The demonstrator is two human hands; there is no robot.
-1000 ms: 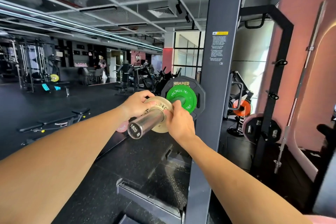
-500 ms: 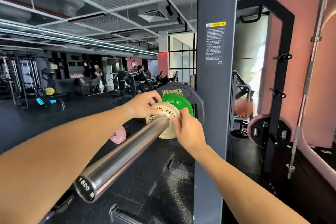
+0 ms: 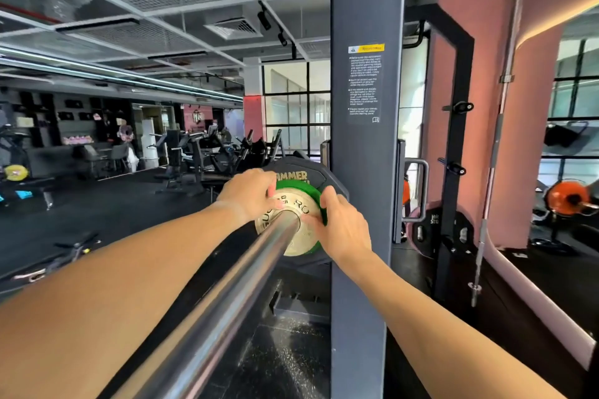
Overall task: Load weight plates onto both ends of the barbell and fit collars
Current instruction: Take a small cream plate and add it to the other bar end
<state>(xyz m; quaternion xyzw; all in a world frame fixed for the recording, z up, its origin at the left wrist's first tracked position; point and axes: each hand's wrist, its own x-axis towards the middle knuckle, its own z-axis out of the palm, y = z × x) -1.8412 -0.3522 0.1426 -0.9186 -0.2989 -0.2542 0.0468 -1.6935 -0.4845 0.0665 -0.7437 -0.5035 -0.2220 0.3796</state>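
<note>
The chrome barbell sleeve [image 3: 227, 295] runs from the bottom left up to the stacked plates. A small cream plate [image 3: 299, 238] sits on the sleeve, pressed against a green plate [image 3: 296, 187]. Behind them is a large black plate [image 3: 311, 168] with gold lettering. My left hand [image 3: 249, 193] grips the cream plate's upper left edge. My right hand [image 3: 340, 227] holds its right edge, fingers over the green plate's rim. No collar is in view.
A dark grey rack upright [image 3: 364, 172] stands right beside the plates. Behind it a second upright [image 3: 457, 155] carries a stored black plate [image 3: 434, 230]. A spare bar [image 3: 496, 152] leans on the pink wall. Gym machines [image 3: 194, 152] and a bench [image 3: 26, 185] stand on the black floor to the left.
Both hands slid the cream plate inward along the sleeve until it met the green plate. My head moved closer, so the sleeve's end has left the frame.
</note>
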